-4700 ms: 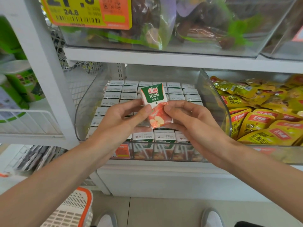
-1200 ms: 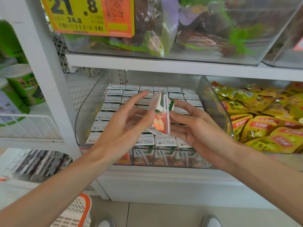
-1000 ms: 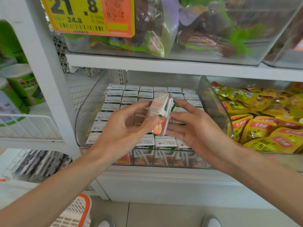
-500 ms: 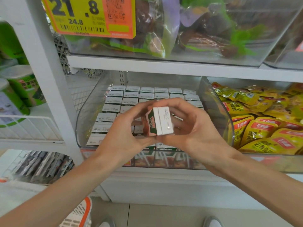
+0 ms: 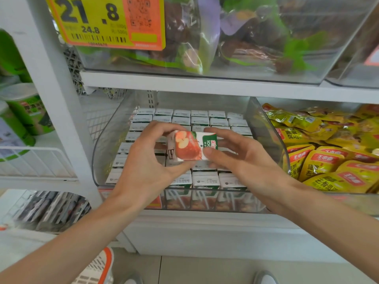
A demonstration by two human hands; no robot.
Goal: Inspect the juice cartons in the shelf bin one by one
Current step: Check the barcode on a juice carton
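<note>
Over the shelf bin [image 5: 106, 140], the juice carton [image 5: 188, 146] lies crosswise; your left hand [image 5: 143, 167] and right hand [image 5: 246, 160] clamp fingers on its ends.

The held carton [image 5: 189, 146], between the left hand [image 5: 147, 167] and right hand [image 5: 244, 160], is white with a red apple picture and a green band bearing white numerals. Beyond the hands, binned cartons [image 5: 200, 120] show white tops edged green. Right of the right hand, pouches [image 5: 320, 160] are yellow with red labels. Above the hands, the price tag [image 5: 106, 21] is yellow and orange with black digits.
</note>
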